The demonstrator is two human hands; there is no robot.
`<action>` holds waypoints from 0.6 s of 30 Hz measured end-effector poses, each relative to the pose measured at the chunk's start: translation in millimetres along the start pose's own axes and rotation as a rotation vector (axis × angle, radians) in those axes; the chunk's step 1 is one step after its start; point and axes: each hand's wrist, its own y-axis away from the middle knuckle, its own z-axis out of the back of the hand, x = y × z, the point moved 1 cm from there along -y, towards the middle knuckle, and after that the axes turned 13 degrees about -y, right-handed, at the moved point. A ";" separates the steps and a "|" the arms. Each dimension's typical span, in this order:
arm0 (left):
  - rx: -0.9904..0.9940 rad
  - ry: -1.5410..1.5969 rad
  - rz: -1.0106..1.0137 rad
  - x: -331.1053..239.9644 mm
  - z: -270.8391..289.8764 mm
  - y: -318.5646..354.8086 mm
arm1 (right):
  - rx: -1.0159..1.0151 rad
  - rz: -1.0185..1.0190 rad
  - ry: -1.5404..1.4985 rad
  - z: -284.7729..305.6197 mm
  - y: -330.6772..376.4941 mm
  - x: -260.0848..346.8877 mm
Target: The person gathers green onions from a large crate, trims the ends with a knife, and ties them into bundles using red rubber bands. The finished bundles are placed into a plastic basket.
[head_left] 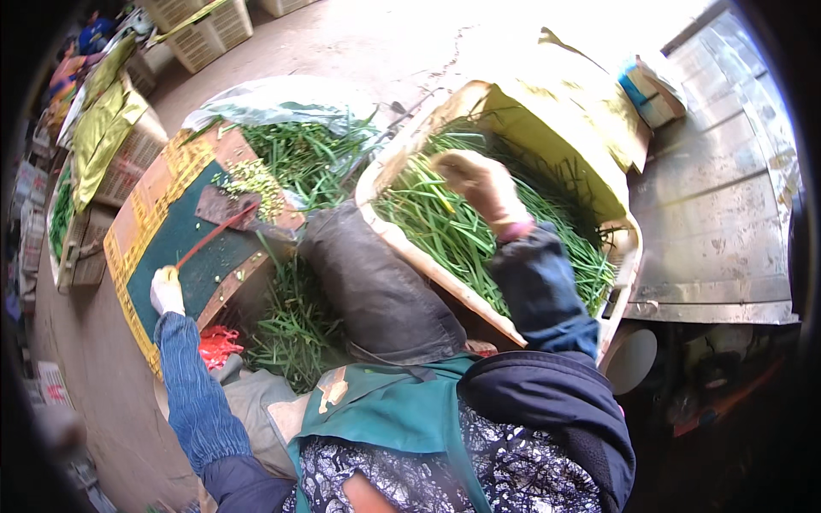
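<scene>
My left hand [167, 291] is closed at the near end of a thin red stick-like strip [218, 232], at the left edge of a dark green board [171, 244]. The strip's far end reaches a flat reddish-brown piece [224, 205] lying on the board. Beside that piece is a heap of short, pale green cut bits [256, 184]. My right hand [479, 186] is over long green leafy stalks [419, 201] in a large pale crate [410, 248]. Motion blurs its fingers, so whether they grip any stalks cannot be made out.
More green stalks [316, 158] lie on clear plastic sheeting [282, 96] beyond the board, and others [291, 333] lie near my legs. A yellow cloth [590, 103] drapes the crate's far side. Metal sheeting [710, 197] lies at right. Stacked crates [128, 162] stand at left.
</scene>
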 end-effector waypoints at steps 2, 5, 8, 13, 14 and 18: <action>-0.003 0.018 0.114 -0.4 -8.0 5.9 | -0.063 -0.095 0.138 63.4 35.2 -38.8; 0.136 -0.057 0.174 -0.4 -7.9 5.7 | -0.107 -0.213 0.336 111.5 83.0 -118.5; 0.107 -0.066 0.320 16.3 -4.6 2.3 | -0.099 -0.119 0.469 92.5 78.0 -165.3; -0.110 0.087 0.443 5.8 33.8 -1.8 | 0.012 -0.294 0.621 36.8 3.9 -198.5; -0.150 0.107 0.435 1.2 41.7 -4.5 | 0.041 -0.316 0.627 33.2 -7.1 -214.0; -0.231 0.251 0.329 -16.2 76.1 10.2 | 0.313 -0.566 0.574 31.7 -42.0 -236.1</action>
